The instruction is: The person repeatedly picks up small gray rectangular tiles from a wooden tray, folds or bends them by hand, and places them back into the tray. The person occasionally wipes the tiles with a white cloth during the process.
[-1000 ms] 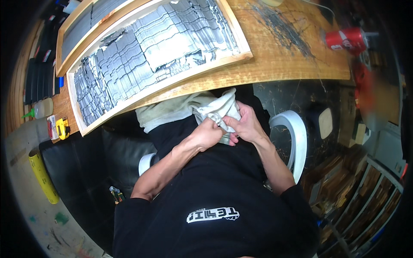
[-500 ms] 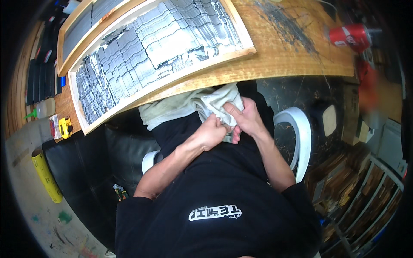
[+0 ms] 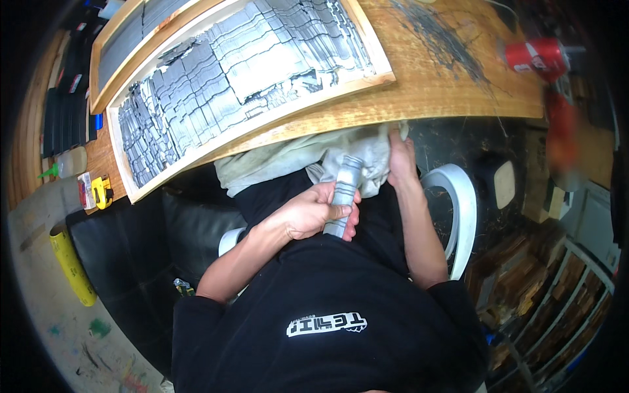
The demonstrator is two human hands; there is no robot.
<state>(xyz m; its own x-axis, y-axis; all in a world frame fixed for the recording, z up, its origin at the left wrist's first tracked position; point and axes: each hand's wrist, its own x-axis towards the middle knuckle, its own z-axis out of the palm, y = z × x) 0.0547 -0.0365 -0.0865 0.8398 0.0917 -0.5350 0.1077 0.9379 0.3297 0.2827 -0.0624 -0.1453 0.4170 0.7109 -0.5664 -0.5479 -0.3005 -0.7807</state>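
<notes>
A grey bar [image 3: 348, 175] with darker crossing bands sits in front of the person's shirt [image 3: 282, 281], its long axis running roughly from 7 to 1 o'clock. The left hand [image 3: 318, 213] is clamped on the bar's lower half, thumb across the top and fingertips showing on the far side; its grip hides part of the middle, and what the bar is made of is hard to tell.

Around the bar, a stained white cloth [image 3: 262, 164] spreads from 10 to 1 o'clock, partly covered by the worktop [image 3: 445, 101] above it. At 2 o'clock the right hand [image 3: 403, 164] is at the cloth's edge; its fingertips are obscured, so whether they close on fabric cannot be told.

Farther out at 11 o'clock, a shallow wooden tray [image 3: 372, 42] holds rows of grey strips, with glare washing out their middle and the upper edge cropped. A red can [image 3: 537, 59] is at 2 o'clock, a white armrest [image 3: 462, 203] at 3, and a yellow roll [image 3: 72, 268] between 8 and 9.
</notes>
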